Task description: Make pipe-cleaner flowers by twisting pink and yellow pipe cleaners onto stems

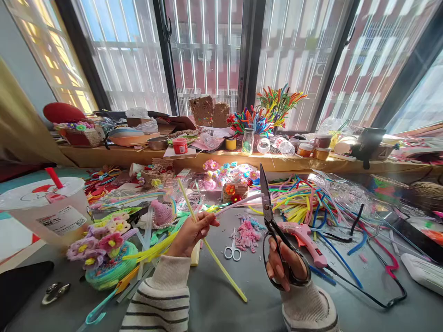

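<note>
Left hand (189, 235): raised above the table (214, 316) left of its middle, fingers closed round a yellow stem and a pink stem.
Yellow stem (223, 267): fuzzy and straight, slanting through the left hand, upper end towards the table's far left corner, lower end towards its near edge.
Pink stem (238, 204): runs rightward from the left fingertips to the blades of the black-handled scissors.
Right hand (288, 265): right of the left hand, fingers clamped on the looped handles of those scissors.
Black-handled scissors (267, 212): upright, tips towards the far edge; the blades look nearly together, and whether the pink stem lies between or just beside them is hard to tell.
Clippings (248, 234): a pink fluffy pile mid-table, with small scissors (233, 245) just left of it.
Glue gun (309, 244): pink, on the table beside the right hand, its cord trailing towards the right edge.
Loose stems (294, 207): a many-coloured heap near the far edge, beyond the glue gun.
Left edge: a lidded cup (41, 207) with a red straw; nearer the middle, a green basket (112, 267) bearing fuzzy flowers (100, 240).
</note>
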### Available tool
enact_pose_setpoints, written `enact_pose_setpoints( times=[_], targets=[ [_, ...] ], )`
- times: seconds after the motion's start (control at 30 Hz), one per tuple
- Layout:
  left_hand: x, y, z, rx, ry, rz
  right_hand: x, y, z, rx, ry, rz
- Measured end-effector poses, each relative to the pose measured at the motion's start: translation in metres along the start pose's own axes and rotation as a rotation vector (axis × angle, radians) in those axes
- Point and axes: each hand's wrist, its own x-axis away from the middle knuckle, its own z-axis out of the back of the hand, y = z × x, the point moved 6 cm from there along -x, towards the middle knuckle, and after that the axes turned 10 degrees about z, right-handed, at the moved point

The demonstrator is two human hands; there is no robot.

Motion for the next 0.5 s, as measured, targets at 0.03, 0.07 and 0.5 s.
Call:
enact_pose_setpoints(
  times=[0.03,0.07,0.5],
  targets=[
    [0.000,0.000,0.001,0.028,-0.005,0.006,0.000,-0.001,0.004,0.018,0.047,0.029],
    [0.000,0.000,0.001,0.061,-0.010,0.008,-0.001,-0.003,0.008,0.044,0.107,0.056],
    [0.037,0.031,0.044,-0.079,0.247,0.013,-0.002,0.007,0.025,0.140,0.106,0.001]
  ],
)
